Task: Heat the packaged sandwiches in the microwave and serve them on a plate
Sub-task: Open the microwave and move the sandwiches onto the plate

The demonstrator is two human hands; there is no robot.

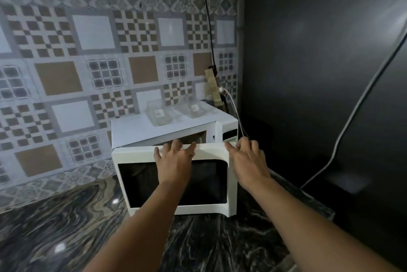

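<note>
A white microwave [136,130] stands on the counter against the tiled wall. Its door [132,155], with a dark window, is swung partly out toward me. My left hand [174,161] lies on the door's upper frame, fingers curled over its top edge near the middle. At the door's top right corner my right hand [248,161] has its fingers over the same edge. Two clear plastic sandwich packages [159,115] [193,108] sit side by side on the microwave's top. The oven cavity is mostly hidden behind the door.
The counter [66,227] is dark veined marble. A tall dark appliance [319,73] stands close on the right, with a white cable [352,113] running down it. A black cord [208,18] hangs to a power strip [212,86] behind the microwave.
</note>
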